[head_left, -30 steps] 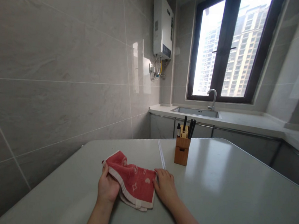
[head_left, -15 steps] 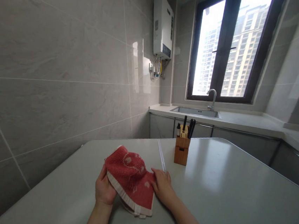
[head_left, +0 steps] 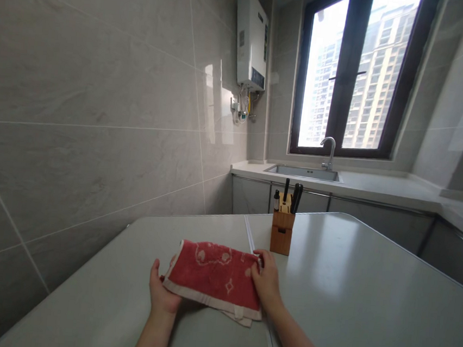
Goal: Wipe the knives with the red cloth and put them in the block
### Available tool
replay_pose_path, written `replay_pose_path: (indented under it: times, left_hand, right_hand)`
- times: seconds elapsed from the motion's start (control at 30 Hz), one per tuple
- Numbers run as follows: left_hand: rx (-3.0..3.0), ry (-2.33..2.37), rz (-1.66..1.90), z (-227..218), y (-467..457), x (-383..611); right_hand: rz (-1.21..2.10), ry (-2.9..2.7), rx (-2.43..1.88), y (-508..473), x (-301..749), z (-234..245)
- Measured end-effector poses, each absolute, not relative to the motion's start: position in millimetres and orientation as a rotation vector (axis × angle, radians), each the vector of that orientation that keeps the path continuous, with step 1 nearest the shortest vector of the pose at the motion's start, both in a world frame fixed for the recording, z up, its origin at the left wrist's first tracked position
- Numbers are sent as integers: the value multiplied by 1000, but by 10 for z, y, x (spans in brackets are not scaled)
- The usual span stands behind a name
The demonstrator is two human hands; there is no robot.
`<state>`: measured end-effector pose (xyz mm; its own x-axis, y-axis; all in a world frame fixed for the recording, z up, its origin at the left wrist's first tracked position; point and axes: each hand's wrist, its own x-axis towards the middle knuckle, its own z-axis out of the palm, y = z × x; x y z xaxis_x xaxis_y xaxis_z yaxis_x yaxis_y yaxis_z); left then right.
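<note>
A red towel (head_left: 213, 275) with pale patterns and a cream border is held folded just over the table, its lower layer showing beneath the front edge. My left hand (head_left: 163, 295) supports it at the left end; the thumb points up beside the cloth and the other fingers are hidden under it. At the right end, my right hand (head_left: 268, 280) grips the towel's edge between thumb and fingers.
A wooden knife block (head_left: 282, 233) with several black handles stands on the pale table (head_left: 350, 299) beyond my right hand. A metal strip (head_left: 249, 231) crosses the tabletop. Behind are a counter with a sink (head_left: 305, 173) and a faucet (head_left: 329, 153).
The towel has gone from crumpled and tilted to spread flatter and more level. My right hand has moved right and slightly up with its edge; my left hand's thumb has come off the cloth.
</note>
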<state>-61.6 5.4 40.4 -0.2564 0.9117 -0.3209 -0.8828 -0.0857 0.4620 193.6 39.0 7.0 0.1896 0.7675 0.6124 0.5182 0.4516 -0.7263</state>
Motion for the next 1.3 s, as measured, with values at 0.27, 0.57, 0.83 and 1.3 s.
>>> replay_pose_path:
  times: [0.27, 0.57, 0.83, 1.3]
  left_hand:
    - [450, 1149, 1605, 255, 240, -539]
    - [1437, 1896, 1377, -85, 341, -701]
    - [1307, 1290, 1370, 111, 256, -519]
    - [1543, 1346, 1786, 370, 149, -516]
  right_hand:
    - [199, -1316, -1320, 474, 2189, 103]
    - [342, -1397, -1579, 605, 2365, -33]
    - [532, -1419, -1413, 604, 2384, -13]
    - [583, -1240, -1353, 645, 2358, -106]
